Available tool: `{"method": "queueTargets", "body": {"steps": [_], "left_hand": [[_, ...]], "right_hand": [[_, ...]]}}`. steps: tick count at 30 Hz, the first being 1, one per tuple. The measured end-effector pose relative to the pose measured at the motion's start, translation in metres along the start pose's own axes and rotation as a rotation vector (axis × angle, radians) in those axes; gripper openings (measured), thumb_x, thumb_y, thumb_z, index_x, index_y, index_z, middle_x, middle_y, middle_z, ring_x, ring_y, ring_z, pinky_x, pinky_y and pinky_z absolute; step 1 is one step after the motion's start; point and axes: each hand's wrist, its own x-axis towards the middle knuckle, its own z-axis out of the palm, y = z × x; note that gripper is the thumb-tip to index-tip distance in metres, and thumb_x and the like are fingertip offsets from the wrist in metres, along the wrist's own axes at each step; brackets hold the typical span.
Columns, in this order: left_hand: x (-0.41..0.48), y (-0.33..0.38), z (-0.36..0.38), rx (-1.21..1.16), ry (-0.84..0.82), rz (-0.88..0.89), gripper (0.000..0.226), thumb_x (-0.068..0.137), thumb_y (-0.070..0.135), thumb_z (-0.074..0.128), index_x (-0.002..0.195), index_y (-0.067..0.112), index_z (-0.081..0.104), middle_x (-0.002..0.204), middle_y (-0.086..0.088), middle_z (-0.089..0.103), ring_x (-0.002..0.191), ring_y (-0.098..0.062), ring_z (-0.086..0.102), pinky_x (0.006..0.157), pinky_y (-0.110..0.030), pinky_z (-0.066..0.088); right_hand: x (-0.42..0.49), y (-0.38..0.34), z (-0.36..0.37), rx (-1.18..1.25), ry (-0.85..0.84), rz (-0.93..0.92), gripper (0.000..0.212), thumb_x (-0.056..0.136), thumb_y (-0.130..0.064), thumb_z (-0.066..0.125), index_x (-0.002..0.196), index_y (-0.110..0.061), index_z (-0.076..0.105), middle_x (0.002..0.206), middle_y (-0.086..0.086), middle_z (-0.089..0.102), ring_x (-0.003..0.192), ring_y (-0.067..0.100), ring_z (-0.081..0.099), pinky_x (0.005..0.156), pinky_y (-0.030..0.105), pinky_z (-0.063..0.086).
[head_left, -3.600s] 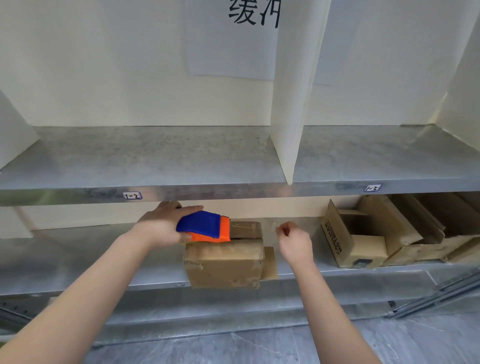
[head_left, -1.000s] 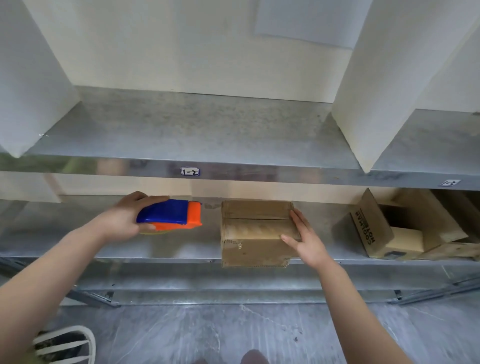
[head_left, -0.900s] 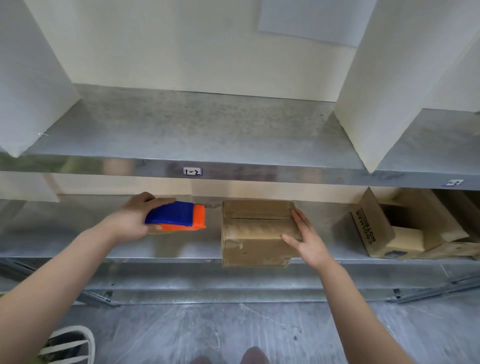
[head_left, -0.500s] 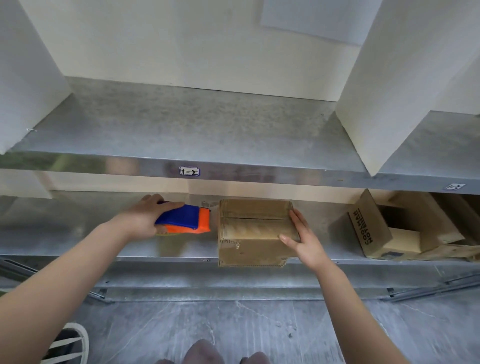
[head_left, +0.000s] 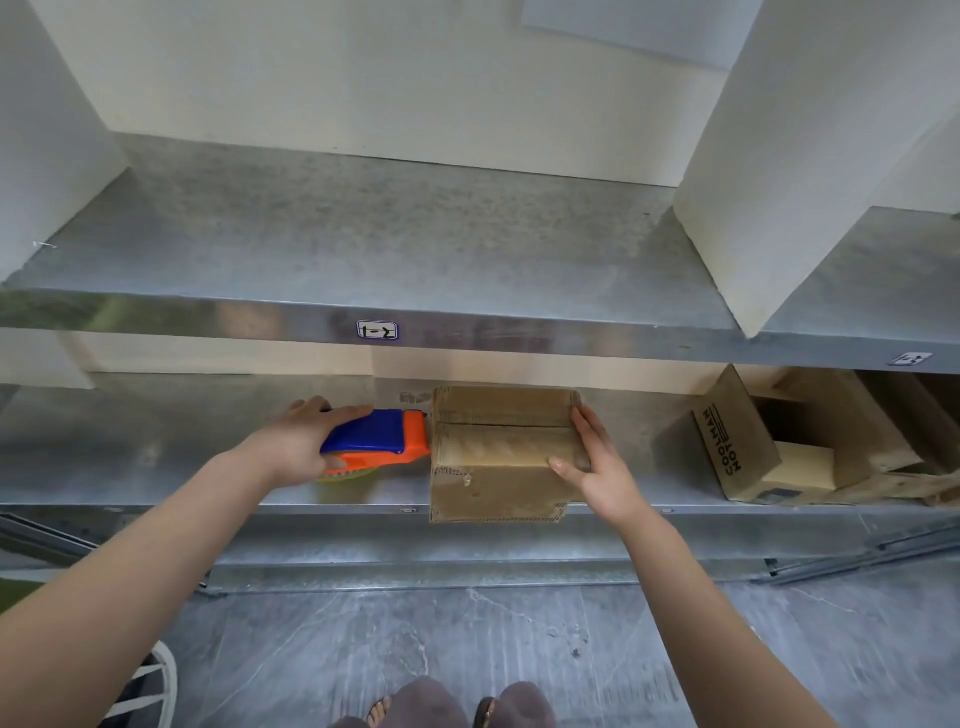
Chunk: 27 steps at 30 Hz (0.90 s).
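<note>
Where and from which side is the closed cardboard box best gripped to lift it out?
Likely its two side walls, from the open front. The box sits square at the lower shelf's edge; the right hand lies flat on its right wall; the upper shelf hangs overhead.

From my station, the yellowish tape roll (head_left: 347, 474) under the tape dispenser (head_left: 379, 441) is mostly covered by the left grip (head_left: 293, 447), and I cannot tell whether the dispenser's nose touches the cardboard box (head_left: 498, 457). The right-hand shelf label (head_left: 910, 358) is too small to read. The open cartons (head_left: 737, 447) run off the right edge, and the white wire object (head_left: 156, 686) runs off the bottom edge.
</note>
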Motion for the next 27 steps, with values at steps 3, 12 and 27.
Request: {"method": "queueTargets", "body": {"steps": [3, 12, 27], "left_hand": [[-0.002, -0.006, 0.001, -0.016, -0.008, -0.008, 0.077, 0.087, 0.037, 0.067, 0.148, 0.046, 0.021, 0.121, -0.004, 0.045, 0.113, -0.024, 0.042, 0.092, -0.032, 0.038], [-0.008, -0.02, 0.021, -0.226, -0.035, -0.032, 0.077, 0.081, 0.035, 0.074, 0.147, 0.038, 0.032, 0.114, -0.007, 0.053, 0.102, -0.024, 0.053, 0.086, -0.027, 0.038], [-0.007, -0.035, 0.018, -0.302, -0.013, -0.065, 0.079, 0.077, 0.029, 0.079, 0.144, 0.036, 0.038, 0.112, -0.002, 0.055, 0.101, -0.02, 0.049, 0.086, -0.027, 0.036]], "right_hand": [[0.0, -0.006, 0.007, -0.026, 0.001, -0.012, 0.079, 0.092, -0.032, 0.065, 0.155, -0.021, 0.019, 0.162, -0.012, 0.009, 0.146, 0.008, 0.016, 0.112, 0.02, 0.017], [0.0, -0.016, 0.017, 0.007, 0.014, 0.017, 0.079, 0.092, -0.028, 0.066, 0.155, -0.02, 0.019, 0.162, -0.011, 0.008, 0.147, 0.008, 0.014, 0.111, 0.019, 0.015], [-0.001, -0.027, 0.029, 0.077, 0.026, 0.029, 0.077, 0.092, -0.025, 0.065, 0.155, -0.02, 0.02, 0.161, -0.011, 0.01, 0.147, 0.01, 0.013, 0.118, 0.028, 0.015]]}}
